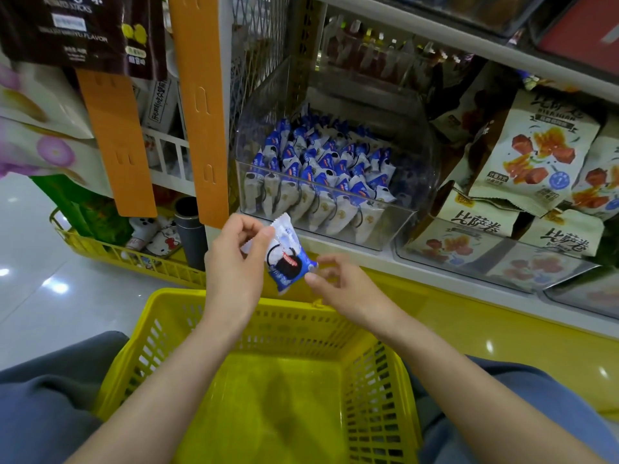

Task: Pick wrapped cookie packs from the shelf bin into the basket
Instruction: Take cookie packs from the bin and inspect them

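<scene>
Our left fingers [264,234] are curled in a pinch on the crimped top edge of one cookie pack [288,259], thumb against forefinger, so the left hand [234,262] carries it hanging at a tilt. Our right hand [348,286] sits just beside the pack's lower corner, its fingers loosely bent around that corner. We cannot tell whether they grip it or only brush it.

The pack is in the air, out of the bin and roughly over the far rim of the yellow basket [187,296], not yet inside it. The basket sits between our knees. Behind it, the clear bin [385,226] on the shelf [435,272] holds many more packs [318,162] standing in rows.

The hold looks thin to us: a pinch on a slick wrapper edge could slip. Because the pack hangs near the rim and not over the middle, a drop from here might bounce off the rim and land on the floor by the shelf. If both hands tug on opposite ends, the seal could tear.
</scene>
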`<state>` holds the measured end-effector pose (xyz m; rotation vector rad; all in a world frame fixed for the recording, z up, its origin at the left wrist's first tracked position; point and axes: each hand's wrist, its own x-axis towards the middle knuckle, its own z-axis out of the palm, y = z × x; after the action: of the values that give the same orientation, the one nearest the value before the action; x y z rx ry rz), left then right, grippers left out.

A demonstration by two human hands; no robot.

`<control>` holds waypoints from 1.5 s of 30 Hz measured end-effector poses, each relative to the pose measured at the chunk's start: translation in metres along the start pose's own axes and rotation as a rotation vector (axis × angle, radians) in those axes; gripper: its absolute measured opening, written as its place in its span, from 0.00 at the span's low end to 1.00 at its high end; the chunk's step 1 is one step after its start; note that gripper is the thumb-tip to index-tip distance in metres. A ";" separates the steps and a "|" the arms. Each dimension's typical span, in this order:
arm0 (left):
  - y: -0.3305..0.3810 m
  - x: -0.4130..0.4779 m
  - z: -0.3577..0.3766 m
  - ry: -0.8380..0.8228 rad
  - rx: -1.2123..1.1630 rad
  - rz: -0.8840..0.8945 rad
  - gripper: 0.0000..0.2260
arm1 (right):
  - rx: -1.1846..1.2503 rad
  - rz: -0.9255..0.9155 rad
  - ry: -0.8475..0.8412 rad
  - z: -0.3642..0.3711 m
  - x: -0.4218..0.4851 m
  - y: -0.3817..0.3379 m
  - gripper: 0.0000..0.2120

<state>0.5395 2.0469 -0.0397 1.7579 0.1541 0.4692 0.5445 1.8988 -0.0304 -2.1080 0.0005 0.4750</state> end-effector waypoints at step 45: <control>0.013 -0.007 0.005 -0.304 -0.426 -0.523 0.12 | -0.571 -0.876 0.315 -0.011 -0.009 0.001 0.06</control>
<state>0.5335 2.0369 -0.0293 1.2834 0.2663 -0.1420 0.5394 1.8873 -0.0226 -2.4304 -0.9274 -0.4336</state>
